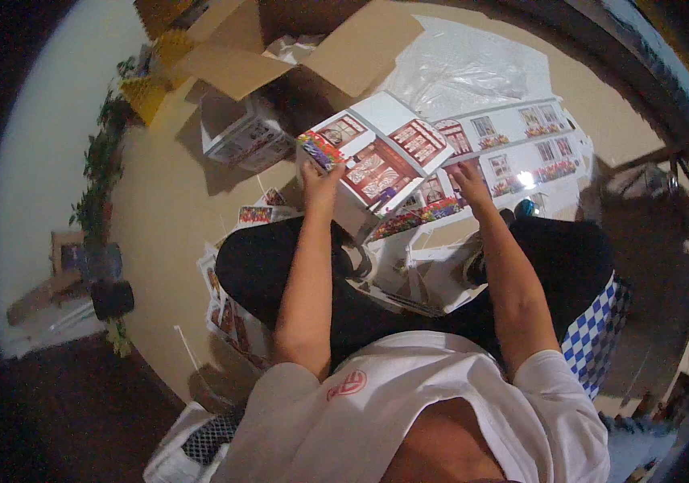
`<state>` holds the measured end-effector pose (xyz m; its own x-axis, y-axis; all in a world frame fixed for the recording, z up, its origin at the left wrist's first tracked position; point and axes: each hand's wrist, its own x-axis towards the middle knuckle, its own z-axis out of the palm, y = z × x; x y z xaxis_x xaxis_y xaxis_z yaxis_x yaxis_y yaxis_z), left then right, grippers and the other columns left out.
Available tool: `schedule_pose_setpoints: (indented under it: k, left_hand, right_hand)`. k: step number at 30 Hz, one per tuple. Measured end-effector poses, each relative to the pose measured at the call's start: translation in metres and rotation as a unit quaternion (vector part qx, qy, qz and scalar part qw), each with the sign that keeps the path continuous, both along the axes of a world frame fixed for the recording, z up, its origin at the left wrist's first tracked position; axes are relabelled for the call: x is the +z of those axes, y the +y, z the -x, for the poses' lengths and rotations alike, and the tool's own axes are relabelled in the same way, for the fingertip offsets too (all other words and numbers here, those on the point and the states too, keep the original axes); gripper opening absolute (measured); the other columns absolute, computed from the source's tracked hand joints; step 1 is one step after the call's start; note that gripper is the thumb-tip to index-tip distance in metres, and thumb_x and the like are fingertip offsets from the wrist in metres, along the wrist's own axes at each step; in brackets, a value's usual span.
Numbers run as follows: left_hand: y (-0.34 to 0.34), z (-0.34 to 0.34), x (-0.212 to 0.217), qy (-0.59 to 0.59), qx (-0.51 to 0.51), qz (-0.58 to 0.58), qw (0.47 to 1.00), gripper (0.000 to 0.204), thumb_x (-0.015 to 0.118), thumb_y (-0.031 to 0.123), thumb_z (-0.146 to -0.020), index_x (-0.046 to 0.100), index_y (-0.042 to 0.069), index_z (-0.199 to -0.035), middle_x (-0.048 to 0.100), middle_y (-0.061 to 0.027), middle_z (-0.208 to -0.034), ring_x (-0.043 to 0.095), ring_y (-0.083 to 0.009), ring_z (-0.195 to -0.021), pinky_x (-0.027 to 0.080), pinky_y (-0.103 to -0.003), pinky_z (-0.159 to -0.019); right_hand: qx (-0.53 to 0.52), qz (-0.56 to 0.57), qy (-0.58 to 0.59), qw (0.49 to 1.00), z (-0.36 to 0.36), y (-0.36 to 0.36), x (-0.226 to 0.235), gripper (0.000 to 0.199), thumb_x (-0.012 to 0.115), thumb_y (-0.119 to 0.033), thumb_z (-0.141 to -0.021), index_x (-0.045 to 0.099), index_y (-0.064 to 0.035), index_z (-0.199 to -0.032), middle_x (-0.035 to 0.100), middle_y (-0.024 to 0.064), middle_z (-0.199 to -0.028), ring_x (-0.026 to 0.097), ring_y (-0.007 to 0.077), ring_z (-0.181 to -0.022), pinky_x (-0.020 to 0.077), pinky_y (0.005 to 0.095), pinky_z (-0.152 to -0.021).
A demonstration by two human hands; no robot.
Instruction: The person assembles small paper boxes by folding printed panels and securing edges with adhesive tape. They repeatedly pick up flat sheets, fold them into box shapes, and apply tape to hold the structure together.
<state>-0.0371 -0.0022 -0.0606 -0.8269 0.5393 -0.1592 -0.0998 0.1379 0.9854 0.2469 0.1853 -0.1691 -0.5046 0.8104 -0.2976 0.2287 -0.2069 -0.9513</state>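
A folded white cardboard house piece (377, 173), printed with red-brown doors, windows and flowers, is tilted up in front of my knees. My left hand (320, 181) is closed on its left edge, beside the printed flowers. To the right lies a long cardboard panel (513, 149) with printed windows and flower boxes, partly behind the folded piece. My right hand (469, 181) is at this panel's near left part, its fingers bent onto the printed board. Some of those fingertips are hard to make out.
A large open brown carton (240, 60) stands at the far left, with crumpled clear plastic (457, 68) to its right. A smaller printed box (248, 137) sits before the carton. More printed sheets (236, 314) lie by my left leg. A blue-and-white checked cloth (594, 342) is at my right.
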Motion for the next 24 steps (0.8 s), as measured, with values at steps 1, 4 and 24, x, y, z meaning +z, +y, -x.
schedule_pose_setpoints:
  k: [1, 4, 24]
  left_hand:
    - [-0.013, 0.013, -0.02, 0.021, 0.001, -0.004, 1.0, 0.076, 0.079, 0.019, -0.075, 0.036, -0.001, -0.133, 0.049, -0.017, -0.129, 0.051, -0.0225, -0.114, 0.04, -0.037, -0.098]
    - [-0.004, -0.021, 0.016, -0.038, -0.018, 0.001, 0.999, 0.058, 0.071, 0.007, -0.078, 0.044, -0.001, -0.129, 0.056, -0.0127, -0.124, 0.053, -0.0229, -0.113, 0.042, -0.035, -0.096]
    - [-0.027, -0.072, 0.075, -0.072, 0.003, -0.051, 0.996, 0.079, 0.061, 0.026, -0.088, 0.017, -0.007, -0.144, 0.028, -0.0278, -0.147, 0.031, -0.0348, -0.137, 0.027, -0.039, -0.111]
  right_hand:
    - [-0.006, 0.062, 0.005, 0.998, 0.01, -0.007, 0.003, 0.054, 0.057, -0.031, -0.092, 0.042, -0.0057, -0.137, 0.056, 0.0093, -0.122, 0.054, 0.0194, -0.109, 0.0442, 0.0332, -0.089]
    - [-0.024, 0.129, 0.003, 0.991, 0.003, 0.0, 0.012, 0.067, 0.058, -0.04, -0.092, 0.028, -0.0128, -0.146, 0.048, 0.0073, -0.13, 0.053, 0.0215, -0.11, 0.0491, 0.0373, -0.083]
    - [-0.154, 0.3, -0.045, 0.94, 0.019, 0.011, 0.009, 0.06, 0.063, -0.057, -0.082, 0.053, -0.0155, -0.124, 0.051, 0.0093, -0.117, 0.05, 0.0298, -0.108, 0.0405, 0.0549, -0.094]
